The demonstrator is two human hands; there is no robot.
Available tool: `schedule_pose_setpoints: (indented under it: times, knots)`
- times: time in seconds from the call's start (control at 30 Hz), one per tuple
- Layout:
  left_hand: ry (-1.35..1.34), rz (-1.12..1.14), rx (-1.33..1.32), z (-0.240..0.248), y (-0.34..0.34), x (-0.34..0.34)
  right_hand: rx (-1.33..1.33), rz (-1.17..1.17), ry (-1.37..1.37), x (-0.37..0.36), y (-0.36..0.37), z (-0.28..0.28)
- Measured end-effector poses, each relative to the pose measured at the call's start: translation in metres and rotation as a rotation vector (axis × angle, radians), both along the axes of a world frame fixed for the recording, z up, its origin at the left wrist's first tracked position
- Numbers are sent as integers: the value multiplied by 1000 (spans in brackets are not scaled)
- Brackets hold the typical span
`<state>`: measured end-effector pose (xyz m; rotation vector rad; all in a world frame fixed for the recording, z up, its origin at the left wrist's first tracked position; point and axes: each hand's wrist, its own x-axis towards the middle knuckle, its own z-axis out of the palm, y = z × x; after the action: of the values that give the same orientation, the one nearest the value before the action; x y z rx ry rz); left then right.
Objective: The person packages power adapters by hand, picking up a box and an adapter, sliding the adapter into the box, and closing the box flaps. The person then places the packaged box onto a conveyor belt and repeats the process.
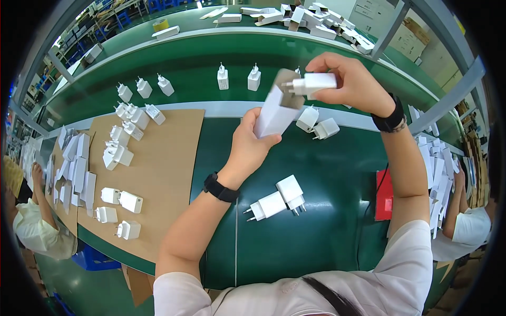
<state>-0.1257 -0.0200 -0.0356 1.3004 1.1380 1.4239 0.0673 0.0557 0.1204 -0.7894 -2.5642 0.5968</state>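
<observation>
My left hand (250, 141) is wrapped round a narrow white box (275, 113), tilted with its open end up and its grey-brown inside showing. Between the fingers and thumb of my right hand (337, 73) is a white power adapter (320, 83), its two pins pointing left over the box's mouth. Whether the adapter touches the box, I cannot tell. Just right of the box, two more adapters (326, 128) lie at the mat's far edge. Another pair of adapters (268, 206) rests on the green mat (327, 231) below my hands.
Several adapters (130, 202) stand or lie on a brown cardboard sheet (168, 158) at left, beside piled white boxes (79, 163). More adapters (223, 78) line the green ledge. A red object (385, 196) lies at right. People work on both sides; metal posts (392, 29) frame the bench.
</observation>
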Motion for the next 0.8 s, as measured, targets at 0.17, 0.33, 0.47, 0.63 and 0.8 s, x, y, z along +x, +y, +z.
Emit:
schedule_pose_setpoints:
  times: [0.17,0.33,0.47,0.63,0.8]
  knots:
    - [269,77,15,5,-5,1,81,-4,-283,-9,-6,12]
    - [95,-51,-31,4,-4,-1,51,65,-2,-24,-9,0]
    - [-103,-179,-19,3,-4,0,-39,173,51,-20,1,3]
    - [-173,-160,-45,10,-4,2,-5,5,280,-6,3,-22]
    - [-191,-234,62,8,-9,7,-534,-145,402,-8,-10,-56]
